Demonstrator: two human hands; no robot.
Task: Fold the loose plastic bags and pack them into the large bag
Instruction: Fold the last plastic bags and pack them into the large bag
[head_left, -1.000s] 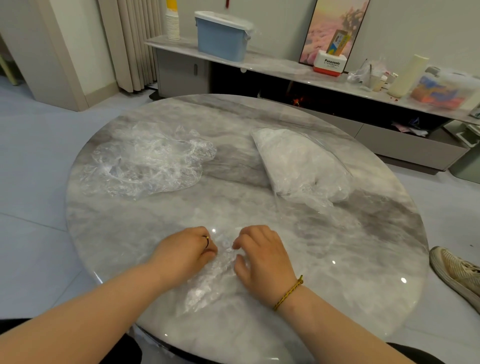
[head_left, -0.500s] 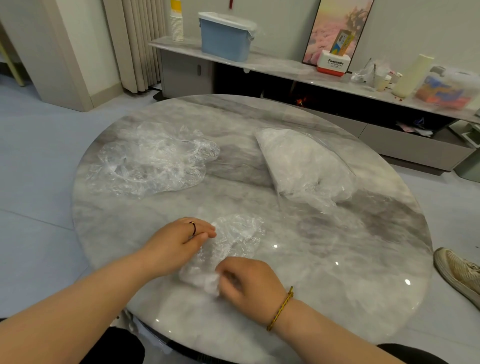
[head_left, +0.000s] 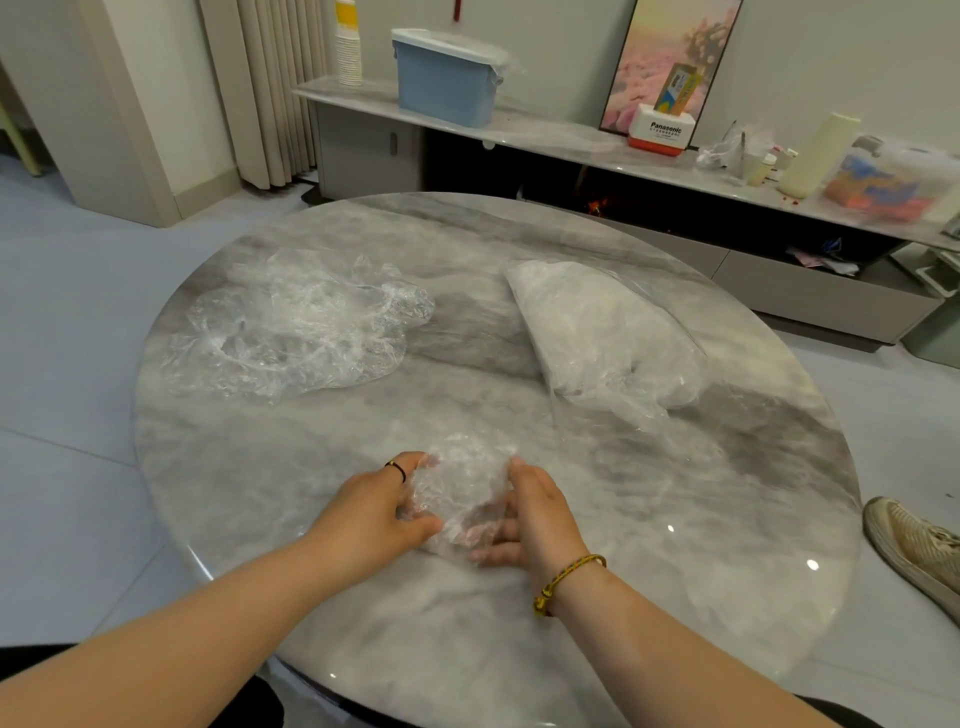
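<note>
A small crumpled clear plastic bag (head_left: 460, 486) lies on the round marble table (head_left: 727, 545) near its front edge, bunched between both hands. My left hand (head_left: 371, 512) grips its left side, thumb under the lower edge. My right hand (head_left: 535, 514) holds its right side, with fingers showing through the plastic underneath. A heap of loose clear bags (head_left: 296, 325) lies at the table's back left. The large bag (head_left: 605, 332), stuffed white with folded bags, lies at the back right with its open mouth toward the table's middle.
A long low cabinet (head_left: 571, 140) behind the table carries a blue bin (head_left: 447, 78), stacked cups, a Panasonic box and other items. A shoe (head_left: 914, 545) rests on the floor at the right. Tiled floor surrounds the table.
The bag went from a long flat strip to a compact bundle. My right hand swept up from the strip's near end and now holds the bundle's right side; my left hand closed on its left side.
</note>
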